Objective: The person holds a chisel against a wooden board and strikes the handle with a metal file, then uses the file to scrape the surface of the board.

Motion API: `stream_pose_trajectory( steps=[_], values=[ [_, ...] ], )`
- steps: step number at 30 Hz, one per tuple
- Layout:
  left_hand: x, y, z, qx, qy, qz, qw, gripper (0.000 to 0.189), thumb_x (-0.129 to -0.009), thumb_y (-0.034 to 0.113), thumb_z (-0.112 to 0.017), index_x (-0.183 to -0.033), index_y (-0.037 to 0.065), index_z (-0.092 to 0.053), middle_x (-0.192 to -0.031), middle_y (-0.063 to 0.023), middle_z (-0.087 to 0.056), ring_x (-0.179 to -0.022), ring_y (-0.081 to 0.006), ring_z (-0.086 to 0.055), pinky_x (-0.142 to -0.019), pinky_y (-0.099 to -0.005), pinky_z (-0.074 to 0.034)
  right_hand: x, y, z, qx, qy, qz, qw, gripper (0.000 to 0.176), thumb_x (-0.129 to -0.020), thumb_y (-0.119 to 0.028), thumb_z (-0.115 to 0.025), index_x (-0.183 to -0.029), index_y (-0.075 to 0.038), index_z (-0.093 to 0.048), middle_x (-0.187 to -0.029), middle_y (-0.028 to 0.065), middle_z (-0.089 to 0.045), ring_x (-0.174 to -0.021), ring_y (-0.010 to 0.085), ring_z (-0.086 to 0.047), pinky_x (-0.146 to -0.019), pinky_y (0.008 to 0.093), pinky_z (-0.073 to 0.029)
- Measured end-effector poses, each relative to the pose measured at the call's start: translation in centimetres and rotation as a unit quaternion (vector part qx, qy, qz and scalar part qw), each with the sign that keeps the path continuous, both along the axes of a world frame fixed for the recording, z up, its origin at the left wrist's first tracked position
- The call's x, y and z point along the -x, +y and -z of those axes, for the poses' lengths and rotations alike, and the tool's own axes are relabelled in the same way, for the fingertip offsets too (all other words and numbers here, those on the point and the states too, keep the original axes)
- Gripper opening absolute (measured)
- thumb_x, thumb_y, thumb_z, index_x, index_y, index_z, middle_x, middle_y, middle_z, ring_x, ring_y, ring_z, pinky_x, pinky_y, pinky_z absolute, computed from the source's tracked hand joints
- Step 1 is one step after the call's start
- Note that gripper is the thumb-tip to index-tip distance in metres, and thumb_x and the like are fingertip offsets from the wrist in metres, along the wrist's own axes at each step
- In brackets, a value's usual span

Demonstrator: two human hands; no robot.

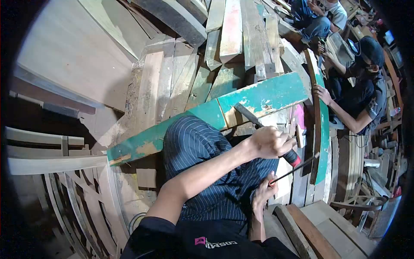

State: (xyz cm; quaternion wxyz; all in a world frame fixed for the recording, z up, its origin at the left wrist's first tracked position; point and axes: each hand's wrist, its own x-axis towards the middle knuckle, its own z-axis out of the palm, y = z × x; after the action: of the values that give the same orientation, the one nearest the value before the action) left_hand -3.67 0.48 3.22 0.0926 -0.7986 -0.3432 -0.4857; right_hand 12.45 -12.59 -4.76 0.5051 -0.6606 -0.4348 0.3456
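A long board with chipped green paint (189,113) lies slantwise in front of me, across my striped knee. My left hand (271,142) is closed round the black and red handle of a chisel (247,114). The chisel's flat blade rests at a bare wood patch on the green board. Below it, close to my lap, my right hand (262,192) is closed on a thin, dark, screwdriver-like tool (295,167). Its shaft points up to the right; its grip is mostly hidden in the fingers.
Stacked planks (233,30) rise beyond the board. At right, a co-worker (360,86) in a dark cap holds another green-painted board (320,129); a second person (321,21) sits further back. Slatted wooden frames (56,166) stand at left, and loose boards (317,233) lie at lower right.
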Motion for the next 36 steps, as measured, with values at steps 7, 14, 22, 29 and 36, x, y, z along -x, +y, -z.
stream_pose_trajectory(
  steps=[7, 14, 22, 29, 36],
  values=[
    [0.2, 0.1, -0.3, 0.008, 0.004, 0.000, 1.000, 0.013, -0.070, 0.013, -0.063, -0.070, 0.005, -0.053, -0.053, -0.0039, -0.049, -0.047, -0.0180, -0.058, -0.042, -0.0305, -0.049, 0.5, 0.1, -0.2, 0.008, -0.017, -0.010, 1.000, 0.039, -0.100, -0.027, -0.055, -0.067, -0.012, -0.039, -0.058, -0.0069, -0.037, -0.050, 0.0032, -0.030, -0.046, 0.0223, -0.022],
    [0.2, 0.2, -0.4, -0.001, -0.003, -0.005, 1.000, 0.013, -0.070, 0.013, -0.064, -0.072, 0.004, -0.054, -0.056, -0.0042, -0.051, -0.048, -0.0178, -0.058, -0.043, -0.0307, -0.050, -0.9, 0.2, 1.7, -0.057, -0.089, -0.031, 0.994, 0.035, -0.100, -0.024, -0.055, -0.072, -0.012, -0.039, -0.058, -0.0068, -0.035, -0.050, 0.0038, -0.030, -0.046, 0.0222, -0.023],
    [0.4, 0.2, -0.5, 0.003, -0.002, -0.003, 1.000, 0.014, -0.070, 0.014, -0.063, -0.073, 0.004, -0.055, -0.054, -0.0029, -0.049, -0.048, -0.0166, -0.057, -0.042, -0.0305, -0.048, 0.0, 0.0, -0.1, -0.064, 0.016, -0.003, 0.998, 0.040, -0.102, -0.029, -0.049, -0.068, -0.010, -0.039, -0.057, -0.0042, -0.036, -0.049, 0.0057, -0.031, -0.047, 0.0236, -0.022],
    [0.1, 0.2, 0.0, 0.006, 0.015, -0.007, 1.000, 0.012, -0.071, 0.014, -0.062, -0.075, 0.004, -0.056, -0.056, -0.0035, -0.051, -0.050, -0.0172, -0.060, -0.043, -0.0298, -0.050, 0.9, -0.1, -1.0, -0.088, 0.017, 0.010, 0.996, 0.037, -0.101, -0.023, -0.052, -0.069, -0.011, -0.038, -0.060, -0.0079, -0.032, -0.052, 0.0034, -0.028, -0.048, 0.0237, -0.021],
    [0.1, 0.2, 0.2, 0.025, 0.010, 0.006, 1.000, 0.010, -0.070, 0.012, -0.061, -0.074, 0.004, -0.056, -0.056, -0.0046, -0.052, -0.051, -0.0180, -0.060, -0.044, -0.0309, -0.051, -0.2, 0.0, -0.2, -0.082, -0.035, -0.012, 0.996, 0.036, -0.101, -0.024, -0.053, -0.070, -0.012, -0.041, -0.057, -0.0071, -0.035, -0.050, 0.0035, -0.030, -0.046, 0.0229, -0.023]
  ],
)
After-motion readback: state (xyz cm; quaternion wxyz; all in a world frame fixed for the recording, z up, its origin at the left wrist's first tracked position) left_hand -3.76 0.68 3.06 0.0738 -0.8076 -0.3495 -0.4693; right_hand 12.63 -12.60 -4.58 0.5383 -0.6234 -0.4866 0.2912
